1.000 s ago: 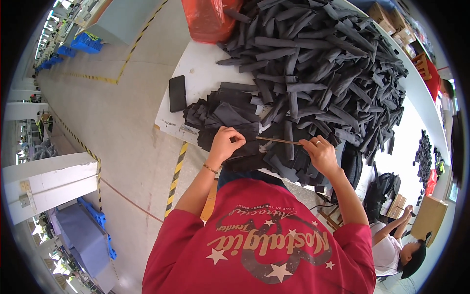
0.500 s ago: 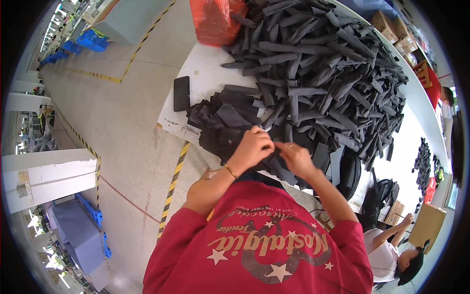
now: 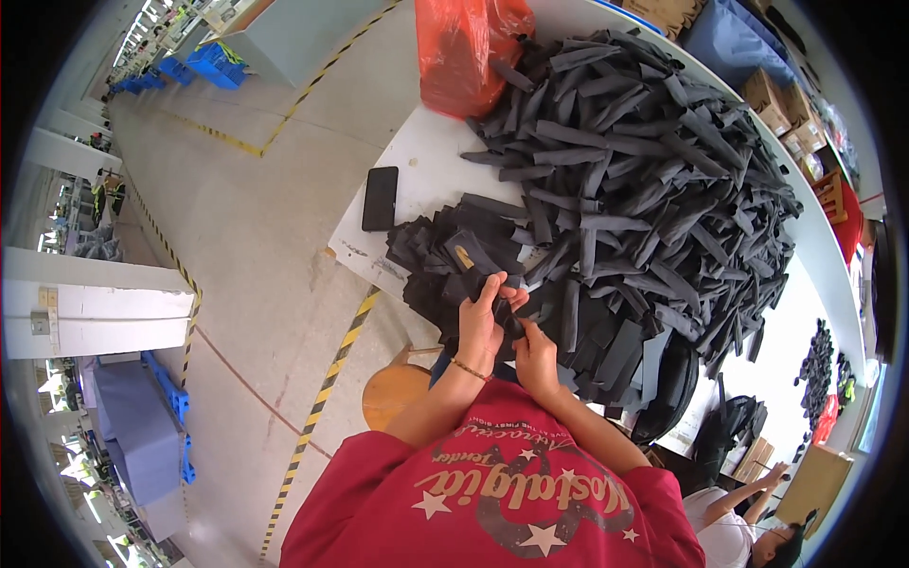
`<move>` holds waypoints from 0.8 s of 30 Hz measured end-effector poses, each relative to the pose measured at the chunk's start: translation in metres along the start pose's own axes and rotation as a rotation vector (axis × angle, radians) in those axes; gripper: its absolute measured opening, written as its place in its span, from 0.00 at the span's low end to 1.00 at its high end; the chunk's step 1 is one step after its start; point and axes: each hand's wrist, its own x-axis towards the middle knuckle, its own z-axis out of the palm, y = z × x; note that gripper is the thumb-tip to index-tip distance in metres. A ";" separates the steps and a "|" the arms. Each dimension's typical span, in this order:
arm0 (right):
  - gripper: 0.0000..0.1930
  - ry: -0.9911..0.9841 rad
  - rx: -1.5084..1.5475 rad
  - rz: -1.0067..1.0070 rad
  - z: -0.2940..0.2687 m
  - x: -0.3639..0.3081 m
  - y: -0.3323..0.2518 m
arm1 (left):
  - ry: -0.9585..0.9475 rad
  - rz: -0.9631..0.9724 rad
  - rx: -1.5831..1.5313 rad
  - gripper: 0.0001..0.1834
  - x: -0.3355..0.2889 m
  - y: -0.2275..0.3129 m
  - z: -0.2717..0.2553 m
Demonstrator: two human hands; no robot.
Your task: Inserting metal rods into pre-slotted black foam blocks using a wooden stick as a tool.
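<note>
My left hand (image 3: 481, 322) is closed on a black cloth strip (image 3: 511, 305) just above the table's near edge. Right beside it, my right hand (image 3: 537, 362) pinches the lower end of the same strip. Just beyond my left fingers lies a dark flat piece with a gold-coloured mark (image 3: 463, 257); whether it joins the strip I cannot tell. Around my left hand spreads a heap of flat black cloth pieces (image 3: 421, 248). Farther off rises a large pile of dark grey folded or rolled cloth strips (image 3: 653, 161).
A black phone (image 3: 380, 201) lies on the white table (image 3: 428, 163), near a red plastic bag (image 3: 469, 66). A black bag (image 3: 668, 383) is at the right. A round wooden stool (image 3: 395, 396) stands left of me. Another person (image 3: 724, 521) works at lower right.
Both hands have drawn nearer my body, and the left has turned upward with the strip showing between its fingers. The gold-marked piece has come into sight. The whole view has shifted.
</note>
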 end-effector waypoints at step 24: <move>0.06 -0.073 -0.031 0.116 -0.064 -0.041 -0.003 | -0.110 -0.104 0.276 0.21 -0.009 -0.012 0.020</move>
